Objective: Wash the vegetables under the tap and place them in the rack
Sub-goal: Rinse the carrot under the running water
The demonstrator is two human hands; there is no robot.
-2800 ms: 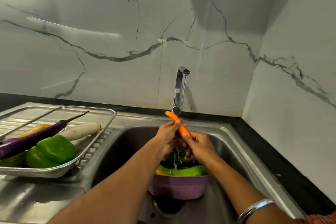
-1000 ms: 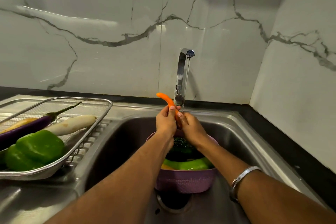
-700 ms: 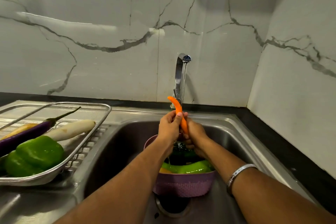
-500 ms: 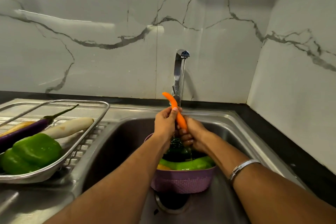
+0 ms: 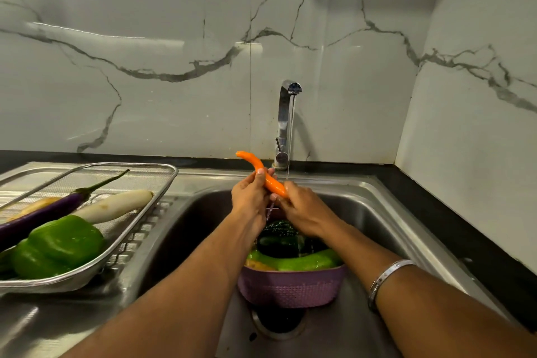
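Centre frame: both hands meet just under the tap (image 5: 287, 113), over the sink (image 5: 374, 212). Left hand (image 5: 251, 197) wraps the middle of the carrot (image 5: 263, 174), fingers curled round it, thumb on top; right hand (image 5: 303, 209) grips the thick lower end, fingers closed over it. Thin tip of the carrot points up and left, clear of both hands. Water stream falls just right of the carrot onto the right hand, likely so the two-handed hold can turn and rub it under the flow

Below the hands, lower centre: purple basket (image 5: 290, 288) sits over the drain, holding green and dark vegetables not yet washed, by my reading; runoff drops into it

Left of frame: wire rack (image 5: 162, 183) on the steel counter (image 5: 37, 325), holding an eggplant (image 5: 49, 211), a white radish (image 5: 113, 206), a green pepper (image 5: 58, 247); something yellowish behind, unclear. Rack close beside the sink, presumably for a short carry
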